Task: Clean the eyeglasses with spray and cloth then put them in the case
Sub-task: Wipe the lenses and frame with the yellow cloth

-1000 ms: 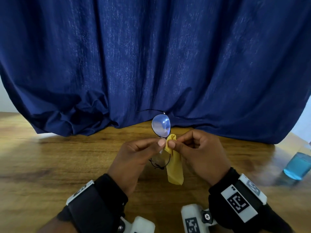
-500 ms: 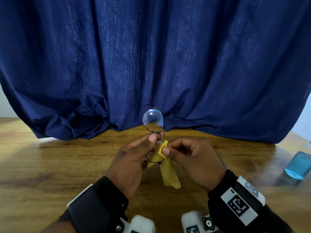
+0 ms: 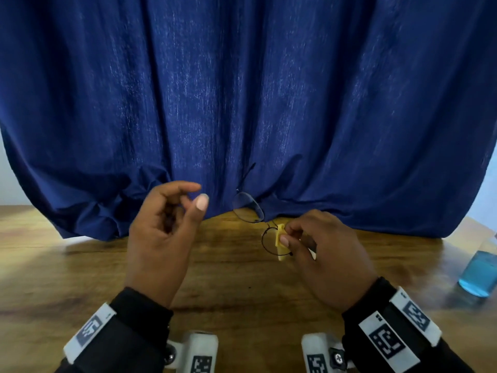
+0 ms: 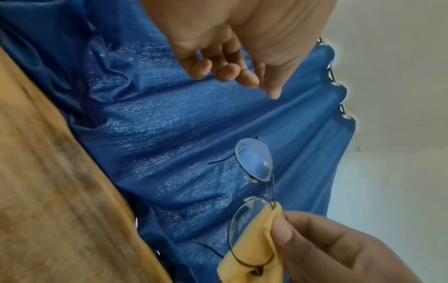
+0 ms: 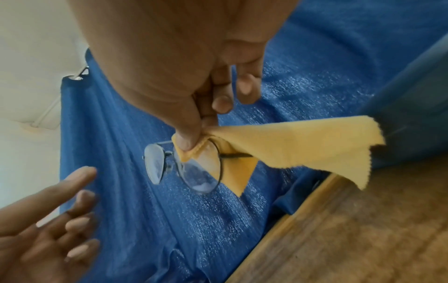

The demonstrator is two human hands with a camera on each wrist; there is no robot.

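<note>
The right hand (image 3: 326,254) pinches the yellow cloth (image 5: 290,141) around one lens of the wire-rimmed eyeglasses (image 3: 258,224), held above the wooden table (image 3: 80,278); the other lens sticks up toward the blue curtain (image 3: 242,90). The left hand (image 3: 161,232) hovers apart from the eyeglasses, fingers loosely curled, holding nothing. A bottle of blue liquid (image 3: 481,270) stands on the table, well apart from the eyeglasses.

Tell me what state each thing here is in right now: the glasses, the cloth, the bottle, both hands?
Eyeglasses: unfolded, held up off the table.
Yellow cloth: pinched over one lens, rest hanging loose.
Right hand: pinches cloth and lens.
Left hand: empty, fingers relaxed.
Spray bottle: standing, blue liquid inside.
</note>
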